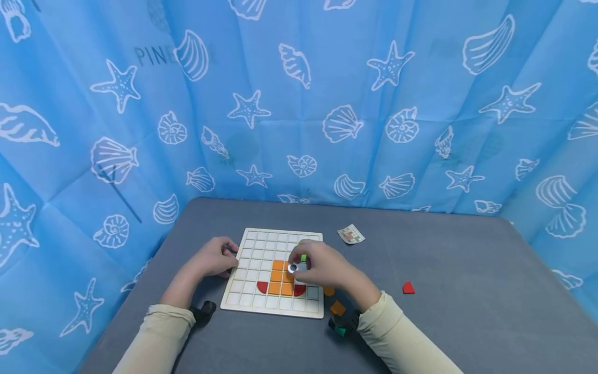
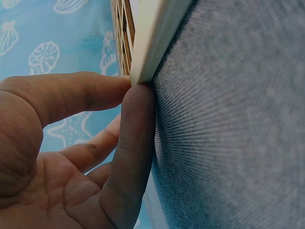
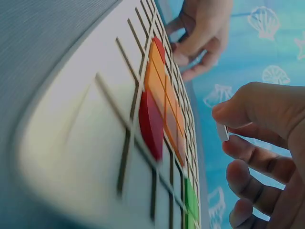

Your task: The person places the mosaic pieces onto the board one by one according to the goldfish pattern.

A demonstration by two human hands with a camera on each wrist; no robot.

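A white gridded board [image 1: 252,300] lies on the table, with several orange square tiles [image 1: 275,275] in its cells and a red curved tile [image 1: 262,286] on either side of their lowest row. My left hand [image 1: 212,259] pinches the board's left edge between thumb [image 2: 95,93] and index finger [image 2: 136,129]. Above the orange tiles, my right hand [image 1: 324,264] holds a small white piece with a black dot [image 1: 293,267] between thumb and index fingertip. Green tiles [image 3: 191,200] sit in cells partly hidden behind that hand.
A small printed card [image 1: 350,234] lies beyond the board's far right corner. Near the right forearm are loose orange pieces [image 1: 338,308] and a green piece [image 1: 340,331]. Farther right is a red piece [image 1: 408,288]. A blue shell-print curtain [image 1: 299,130] hangs behind the table.
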